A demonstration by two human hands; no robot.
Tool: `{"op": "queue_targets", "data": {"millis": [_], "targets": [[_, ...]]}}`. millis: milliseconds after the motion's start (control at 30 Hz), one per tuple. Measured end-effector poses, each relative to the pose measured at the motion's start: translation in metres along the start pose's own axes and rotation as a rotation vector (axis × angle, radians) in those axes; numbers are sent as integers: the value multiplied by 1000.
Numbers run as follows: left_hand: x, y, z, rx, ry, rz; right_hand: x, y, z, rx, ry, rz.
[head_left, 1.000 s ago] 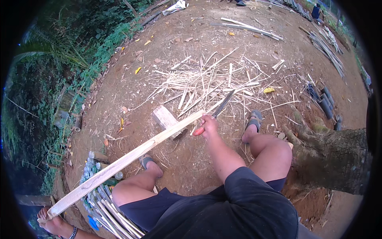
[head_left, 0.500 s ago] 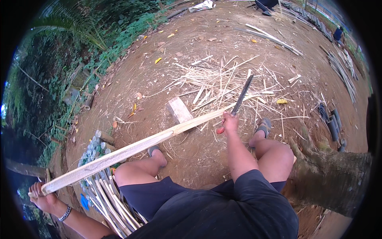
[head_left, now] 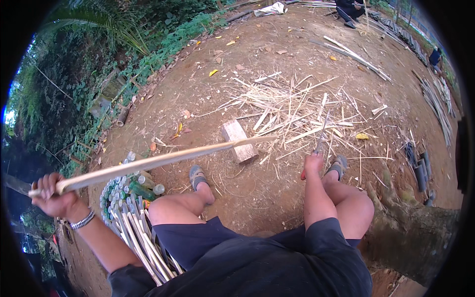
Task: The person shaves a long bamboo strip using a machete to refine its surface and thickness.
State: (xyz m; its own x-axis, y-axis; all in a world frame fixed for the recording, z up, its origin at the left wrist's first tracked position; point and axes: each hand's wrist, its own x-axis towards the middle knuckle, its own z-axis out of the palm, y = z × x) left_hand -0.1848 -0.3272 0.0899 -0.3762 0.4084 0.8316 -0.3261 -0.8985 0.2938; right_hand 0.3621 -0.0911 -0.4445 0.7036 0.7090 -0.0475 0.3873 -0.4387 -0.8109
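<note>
My left hand [head_left: 55, 197], out at the left, is closed round the near end of a long pale strip of wood or bamboo [head_left: 148, 162]. The strip slants up to the right in the air, its far end over the dirt past a squared wooden block [head_left: 245, 152] on the ground. My right hand [head_left: 312, 163] is wrapped round the red handle of a machete [head_left: 322, 132]. Its narrow blade points away from me, over the edge of a heap of pale split slivers [head_left: 292, 104]. Blade and strip are apart.
Glass bottles [head_left: 116, 192] and a bundle of pale strips [head_left: 141, 237] lie beside my left leg. A thick tree root [head_left: 410, 232] is at my right, near dark tubes [head_left: 423, 168]. Far off, a person in dark clothes [head_left: 350, 9] sits by long poles [head_left: 356, 57].
My left hand has risen, and the strip has turned edge-on and come away from the blade. My right hand has moved right and slightly nearer with the machete.
</note>
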Motion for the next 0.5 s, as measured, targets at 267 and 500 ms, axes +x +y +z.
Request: {"op": "queue_targets", "data": {"millis": [267,500], "targets": [[-105,-235,51,376,114,-16,-70,-79,-11,280,-557,-4],[-113,-228,61,212,-42,-154,-141,-175,-54,32,-965,-284]]}}
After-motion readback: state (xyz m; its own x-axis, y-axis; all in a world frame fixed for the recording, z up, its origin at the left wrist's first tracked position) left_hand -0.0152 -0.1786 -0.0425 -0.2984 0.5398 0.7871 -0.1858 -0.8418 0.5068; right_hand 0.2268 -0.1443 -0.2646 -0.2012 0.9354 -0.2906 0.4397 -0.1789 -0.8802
